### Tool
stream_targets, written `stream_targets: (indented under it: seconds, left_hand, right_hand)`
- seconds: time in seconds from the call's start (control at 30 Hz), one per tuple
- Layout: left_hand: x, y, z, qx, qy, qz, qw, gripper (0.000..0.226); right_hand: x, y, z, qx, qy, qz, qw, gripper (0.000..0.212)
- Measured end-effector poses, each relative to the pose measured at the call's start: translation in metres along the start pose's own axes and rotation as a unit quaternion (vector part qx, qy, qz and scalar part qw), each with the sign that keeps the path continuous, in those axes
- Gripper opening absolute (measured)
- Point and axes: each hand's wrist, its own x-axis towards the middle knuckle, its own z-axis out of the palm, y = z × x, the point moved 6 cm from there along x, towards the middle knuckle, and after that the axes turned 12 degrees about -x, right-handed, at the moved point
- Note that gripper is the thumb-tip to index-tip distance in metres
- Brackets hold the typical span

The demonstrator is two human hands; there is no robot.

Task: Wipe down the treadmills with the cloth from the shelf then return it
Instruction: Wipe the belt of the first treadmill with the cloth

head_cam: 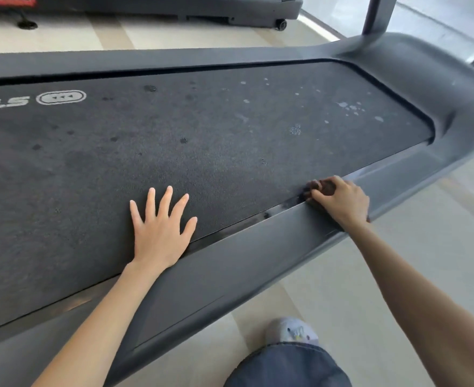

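Nearest us, at the bottom edge, we see a knee in blue denim point(287, 367) and a pale shoe point(291, 331) on the light tiled floor point(342, 275). Above them runs the grey side rail point(230, 263) of the treadmill point(425, 68), which crosses the whole view at a slant.

Our left hand point(160, 233) lies flat on the dark belt point(174, 135), fingers spread wide, nothing in its grip. Our right hand point(339, 199) is bunched around a dark brown cloth point(318, 189), fingers curled and pinching it, and presses it down at the seam where the belt meets the side rail. Only a small part of the cloth shows past the knuckles (the rest is hidden under the hand).

The belt carries scattered pale flecks point(347, 107) toward its far right end and some darker spots point(184, 140) nearer the middle. A white logo point(61, 97) is printed at the left, upside down to us. A grey upright point(377, 15) rises from the treadmill's right end. Beyond, a second treadmill point(202, 9) stands on the floor, well apart.
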Motion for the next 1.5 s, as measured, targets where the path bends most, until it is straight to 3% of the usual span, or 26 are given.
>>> stream_targets:
  seconds: [0.17, 0.37, 0.43, 0.6, 0.67, 0.73, 0.8, 0.9, 1.0, 1.1, 1.17, 1.27, 1.5]
  left_hand:
    - [-0.001, 0.000, -0.005, -0.011, 0.014, 0.004, 1.000, 0.052]
    - [-0.002, 0.001, -0.009, -0.020, 0.030, 0.009, 0.999, 0.048]
    - [-0.003, 0.001, -0.010, -0.020, 0.028, 0.007, 0.999, 0.053]
    - [-0.004, 0.001, -0.011, -0.009, 0.025, 0.009, 1.000, 0.054]
    - [-0.004, 0.000, -0.009, -0.001, 0.022, 0.003, 1.000, 0.054]
    - [-0.005, -0.001, -0.008, 0.002, 0.016, 0.002, 1.000, 0.055]
    - [-0.005, -0.002, -0.008, 0.008, 0.016, 0.000, 1.000, 0.058]
    - [-0.006, -0.002, -0.009, 0.007, 0.014, 0.001, 1.000, 0.063]
    - [-0.006, -0.002, -0.008, 0.010, 0.010, -0.001, 1.000, 0.065]
    - [-0.006, -0.002, -0.009, 0.006, 0.011, -0.002, 1.000, 0.067]
    - [-0.005, 0.000, -0.009, 0.000, 0.010, -0.003, 1.000, 0.066]
    - [-0.003, 0.003, -0.010, -0.003, 0.008, -0.005, 1.000, 0.063]
    - [-0.002, 0.001, -0.012, 0.005, 0.012, -0.022, 1.000, 0.059]
  right_hand:
    - [-0.041, -0.101, 0.000, 0.003, -0.009, -0.176, 0.984, 0.045]
    - [-0.093, -0.145, 0.004, 0.057, -0.023, -0.342, 0.938, 0.044]
    - [-0.074, -0.129, 0.004, 0.039, -0.031, -0.329, 0.943, 0.044]
    - [0.012, -0.023, -0.002, -0.025, -0.022, -0.103, 0.994, 0.040]
    - [0.021, -0.016, -0.001, -0.002, -0.022, -0.079, 0.997, 0.040]
    - [0.006, -0.037, -0.001, 0.012, -0.004, -0.115, 0.993, 0.040]
    - [-0.024, -0.069, 0.001, 0.035, 0.016, -0.204, 0.978, 0.040]
    - [-0.050, -0.097, 0.003, 0.066, -0.007, -0.305, 0.950, 0.036]
    - [-0.028, -0.080, 0.005, 0.083, -0.045, -0.316, 0.944, 0.033]
    - [0.016, -0.045, 0.003, 0.081, 0.006, -0.285, 0.955, 0.033]
    - [0.034, -0.049, 0.005, 0.077, -0.004, -0.343, 0.936, 0.032]
    - [0.035, -0.083, 0.010, 0.084, -0.001, -0.471, 0.878, 0.035]
    - [-0.038, -0.180, 0.016, 0.167, 0.059, -0.634, 0.753, 0.038]
